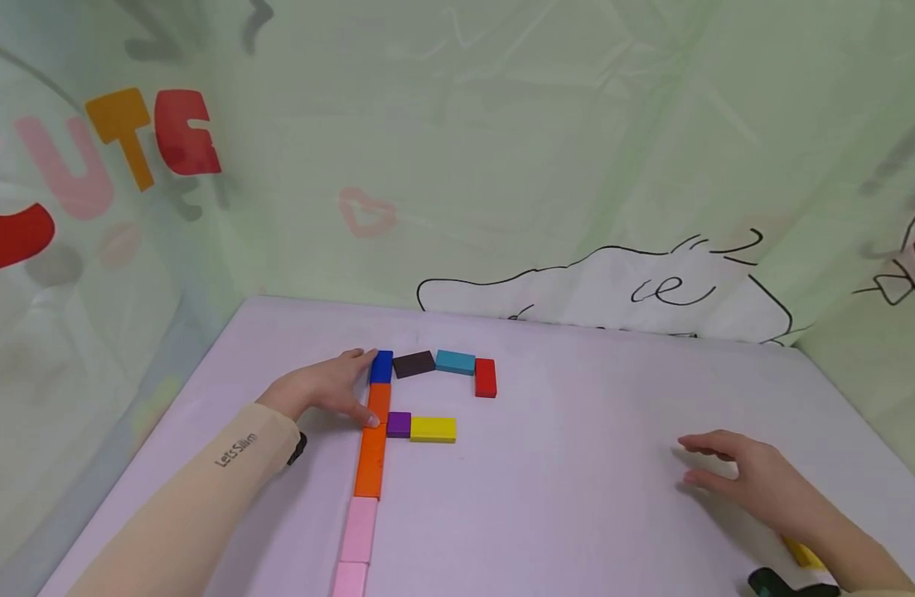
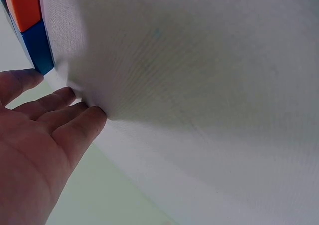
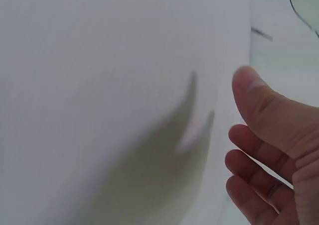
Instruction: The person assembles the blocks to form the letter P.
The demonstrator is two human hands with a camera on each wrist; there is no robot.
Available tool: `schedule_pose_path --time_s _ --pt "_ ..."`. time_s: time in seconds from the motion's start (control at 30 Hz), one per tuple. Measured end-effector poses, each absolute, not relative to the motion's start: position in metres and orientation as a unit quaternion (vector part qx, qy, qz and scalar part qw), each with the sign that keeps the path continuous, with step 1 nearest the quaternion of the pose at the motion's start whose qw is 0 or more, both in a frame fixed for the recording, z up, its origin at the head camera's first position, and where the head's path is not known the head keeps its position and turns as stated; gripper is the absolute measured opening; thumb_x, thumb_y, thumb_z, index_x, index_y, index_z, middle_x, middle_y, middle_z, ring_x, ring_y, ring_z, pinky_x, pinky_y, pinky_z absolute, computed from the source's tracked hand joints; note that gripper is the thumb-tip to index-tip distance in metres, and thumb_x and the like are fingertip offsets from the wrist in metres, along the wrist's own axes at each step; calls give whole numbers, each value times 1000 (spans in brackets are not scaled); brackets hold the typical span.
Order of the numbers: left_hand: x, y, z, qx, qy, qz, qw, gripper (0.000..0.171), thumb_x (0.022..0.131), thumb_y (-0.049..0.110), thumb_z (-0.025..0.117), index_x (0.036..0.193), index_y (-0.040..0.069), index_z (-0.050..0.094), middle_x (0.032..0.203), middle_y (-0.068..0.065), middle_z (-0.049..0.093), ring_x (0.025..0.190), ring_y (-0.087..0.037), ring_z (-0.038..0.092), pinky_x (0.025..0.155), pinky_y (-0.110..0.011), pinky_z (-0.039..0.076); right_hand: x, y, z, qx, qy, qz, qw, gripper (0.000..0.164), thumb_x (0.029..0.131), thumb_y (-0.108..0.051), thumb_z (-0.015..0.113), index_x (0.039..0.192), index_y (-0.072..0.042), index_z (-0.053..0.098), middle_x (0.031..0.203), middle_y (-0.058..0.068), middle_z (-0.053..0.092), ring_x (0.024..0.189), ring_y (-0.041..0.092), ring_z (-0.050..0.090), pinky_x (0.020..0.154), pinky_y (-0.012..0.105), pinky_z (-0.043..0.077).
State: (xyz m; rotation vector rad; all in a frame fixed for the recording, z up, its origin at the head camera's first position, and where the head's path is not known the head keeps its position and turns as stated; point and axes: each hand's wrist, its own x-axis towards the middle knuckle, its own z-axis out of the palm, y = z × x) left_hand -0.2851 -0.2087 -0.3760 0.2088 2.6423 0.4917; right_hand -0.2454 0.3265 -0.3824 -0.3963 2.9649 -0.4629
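My left hand [image 1: 319,388] is beside the upper end of a column of blocks. One of its fingertips is at the blue block [image 1: 382,366], and its thumb reaches the two orange blocks [image 1: 370,461] where they meet. Pink blocks [image 1: 359,531] continue the column toward me. From the blue block a dark brown block [image 1: 414,364], a light blue block [image 1: 455,362] and an upright-turned red block [image 1: 486,378] run rightward. Lower, a purple block [image 1: 399,424] and a yellow block [image 1: 433,429] branch off the column. My right hand [image 1: 756,477] hovers over the table, fingers loosely bent, holding nothing.
Another yellow block [image 1: 804,554] lies partly hidden under my right forearm. The pale table [image 1: 577,497] ends at a printed curtain [image 1: 502,149] hanging along the back and sides. Dark wrist straps show at both sleeves.
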Motion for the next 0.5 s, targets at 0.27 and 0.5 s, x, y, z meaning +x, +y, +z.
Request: schedule_pose_path --time_s 0.27,0.5 --pt "-285 -208 -372 88 955 177 222 107 84 39 82 163 2 20 168 -27 19 154 -45 24 123 -64 27 -230 404 -382 -79 985 -100 116 63 84 -35 82 130 3 65 130 32 63 110 51 59 84 67 53" --pt "-284 -208 -373 89 955 175 222 107 83 39 82 162 3 20 167 -27 20 153 -46 25 121 -65 28 -218 442 -382 -63 975 -83 194 80 79 -39 84 135 11 56 130 38 58 101 37 61 83 59 54"
